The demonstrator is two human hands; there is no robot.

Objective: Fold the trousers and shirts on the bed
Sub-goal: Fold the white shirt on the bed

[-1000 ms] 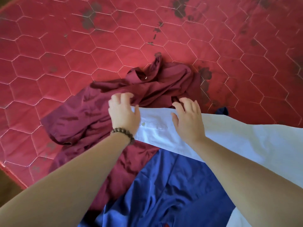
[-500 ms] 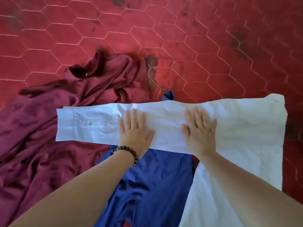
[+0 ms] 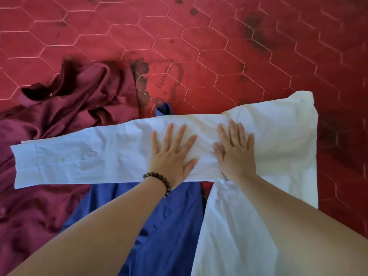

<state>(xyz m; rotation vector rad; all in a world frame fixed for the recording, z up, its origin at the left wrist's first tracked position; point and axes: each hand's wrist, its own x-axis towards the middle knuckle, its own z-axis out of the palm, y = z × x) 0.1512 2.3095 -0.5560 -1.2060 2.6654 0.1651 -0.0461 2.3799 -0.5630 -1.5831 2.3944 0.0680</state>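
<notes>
Here both flat, open hands, left and right, press the white shirt's sleeve, stretched over the maroon and blue garments; best smooth outward toward the cuff before folding.

A red quilted mattress cover filled the view, stitched in pale thread into a hexagon pattern. Dark stains marked it toward the far right, with smaller specks scattered along the far edge. Near the middle sat a dark lace-like printed ring enclosing small script, too faint to read.
</notes>
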